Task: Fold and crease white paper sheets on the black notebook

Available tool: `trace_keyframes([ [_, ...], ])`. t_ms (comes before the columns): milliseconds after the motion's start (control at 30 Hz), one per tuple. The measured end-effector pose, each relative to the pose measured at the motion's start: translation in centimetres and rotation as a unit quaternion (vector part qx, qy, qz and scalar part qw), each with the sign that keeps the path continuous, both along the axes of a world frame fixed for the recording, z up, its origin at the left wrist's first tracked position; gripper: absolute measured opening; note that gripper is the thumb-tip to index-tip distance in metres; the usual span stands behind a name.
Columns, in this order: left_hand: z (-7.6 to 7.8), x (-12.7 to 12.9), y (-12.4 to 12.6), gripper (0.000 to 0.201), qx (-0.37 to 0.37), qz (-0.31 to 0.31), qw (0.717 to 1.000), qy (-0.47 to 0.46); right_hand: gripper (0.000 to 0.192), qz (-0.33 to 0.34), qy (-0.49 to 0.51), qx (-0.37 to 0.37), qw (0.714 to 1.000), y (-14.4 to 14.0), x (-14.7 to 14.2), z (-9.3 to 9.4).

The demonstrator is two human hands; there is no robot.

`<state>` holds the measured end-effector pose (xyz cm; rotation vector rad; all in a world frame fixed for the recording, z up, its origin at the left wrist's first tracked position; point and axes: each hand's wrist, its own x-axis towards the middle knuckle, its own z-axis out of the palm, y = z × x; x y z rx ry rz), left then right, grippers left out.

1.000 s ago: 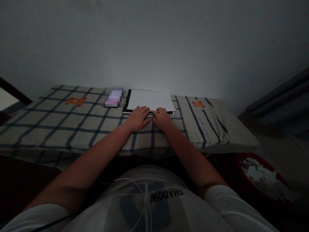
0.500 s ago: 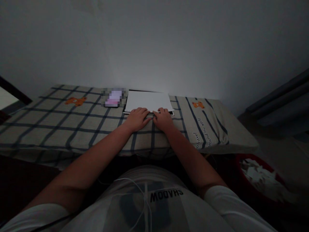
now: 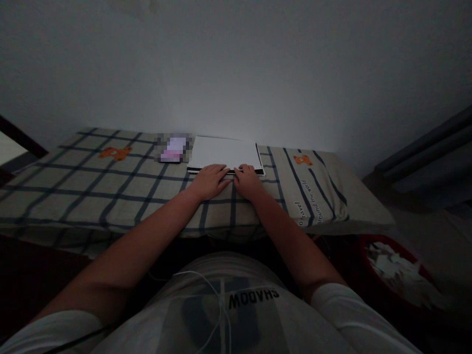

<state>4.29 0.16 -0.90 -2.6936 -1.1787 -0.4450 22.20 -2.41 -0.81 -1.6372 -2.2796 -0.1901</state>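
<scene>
A white sheet of paper (image 3: 224, 151) lies on a dark flat board on the checked cloth (image 3: 110, 182), close to the wall. My left hand (image 3: 210, 180) and my right hand (image 3: 248, 180) rest side by side at the sheet's near edge, fingertips on it. Whether the fingers pinch the edge or just press it is unclear in the dim light. A lit phone (image 3: 173, 148) lies just left of the sheet.
The cloth with orange bear prints covers a low table against a plain wall (image 3: 236, 69). A red basket (image 3: 398, 275) full of white paper scraps stands on the floor at the lower right. A white cable runs down my shirt.
The white sheet has shifted slightly so that it covers the dark board beneath more squarely. Both hands stay at its near edge.
</scene>
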Motion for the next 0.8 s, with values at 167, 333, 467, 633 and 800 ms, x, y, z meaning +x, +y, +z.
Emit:
trace_keyframes([
  [167,0.17,0.02,-0.36,0.051,0.017,0.021,1.000,-0.001,0.039,0.007,0.009,-0.003,1.000,-0.20,0.02,0.27],
  [333,-0.15,-0.06,-0.07,0.055,0.009,-0.003,1.000,0.018,0.040,0.008,0.016,0.001,1.000,-0.05,-0.06,0.04],
  [467,-0.41,-0.07,0.28,0.058,-0.006,-0.001,1.000,0.025,0.040,0.008,0.015,0.003,1.000,0.04,-0.03,-0.20],
  [633,-0.31,0.01,0.26,0.059,-0.014,-0.008,1.000,0.020,0.040,-0.001,0.008,0.000,1.000,-0.22,-0.04,0.01],
  [800,-0.23,0.11,0.20,0.059,-0.014,-0.004,1.000,0.020,0.039,-0.024,-0.023,-0.006,0.999,-0.62,-0.43,0.58],
])
